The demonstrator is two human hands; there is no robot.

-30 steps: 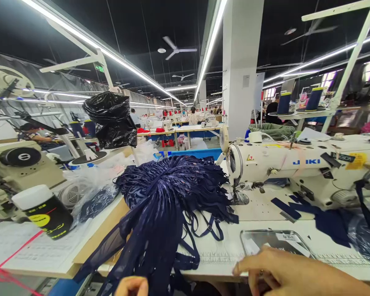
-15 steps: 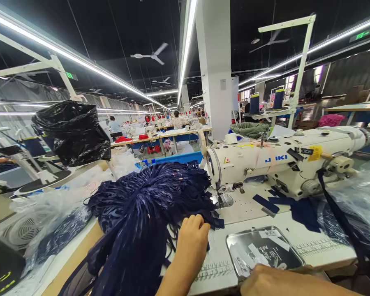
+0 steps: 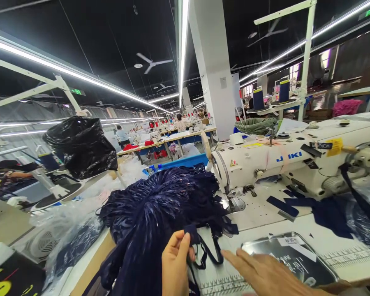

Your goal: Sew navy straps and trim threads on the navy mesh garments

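Observation:
My left hand (image 3: pixel 177 257) pinches the end of a navy fabric strap (image 3: pixel 216 248) between thumb and fingers. A loop of the strap hangs to the right, with small shiny spots that look like rings or sliders. My right hand (image 3: pixel 260 269) is by the loop, fingers stretched out flat and pointing left; whether they touch the strap I cannot tell. Behind my left hand a big bundle of navy straps and fabric (image 3: pixel 160 197) is heaped on the table. The white sewing machine (image 3: pixel 265 160) stands at the right, its needle area just beyond the bundle's edge.
A metal tray (image 3: pixel 296 255) with paper slips lies beside my right hand. Navy fabric scraps (image 3: pixel 331 216) and clear plastic are on the right. A printed ruler (image 3: pixel 225 285) runs along the table's front. A black plastic bag (image 3: pixel 82 146) hangs at the left, above clear plastic bags.
My left hand has lifted a navy strap by its end from beside the bundle. My right hand has left the tray's front edge and moved left toward the strap. The view has shifted slightly.

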